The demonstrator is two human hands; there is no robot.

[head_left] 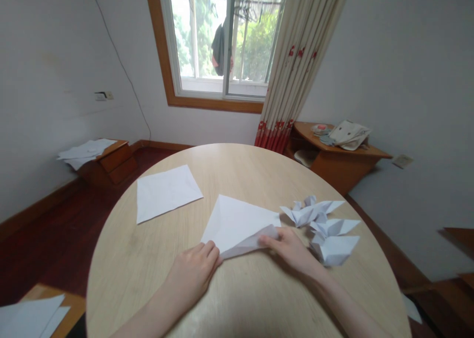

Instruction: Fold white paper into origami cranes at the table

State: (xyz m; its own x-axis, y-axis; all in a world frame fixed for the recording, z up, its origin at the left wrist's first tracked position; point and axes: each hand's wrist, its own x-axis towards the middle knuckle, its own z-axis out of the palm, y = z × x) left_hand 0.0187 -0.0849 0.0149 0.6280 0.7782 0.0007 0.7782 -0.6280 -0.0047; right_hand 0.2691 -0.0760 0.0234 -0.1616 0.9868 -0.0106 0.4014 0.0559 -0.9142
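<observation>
A white sheet of paper folded into a triangle (pixel 237 224) lies near the middle of the round wooden table (pixel 155 269). My left hand (pixel 194 271) rests on the table with fingers curled, pressing the triangle's near left corner. My right hand (pixel 291 249) pinches the raised right edge of the same sheet between thumb and fingers. Right beside that hand sits a heap of folded white paper figures (pixel 326 227).
A flat unfolded white sheet (pixel 166 192) lies on the table's far left. Low wooden cabinets stand at the left wall (pixel 111 165), bearing papers, and at the right under the curtain (pixel 333 162). More paper (pixel 29 316) lies on a surface at bottom left.
</observation>
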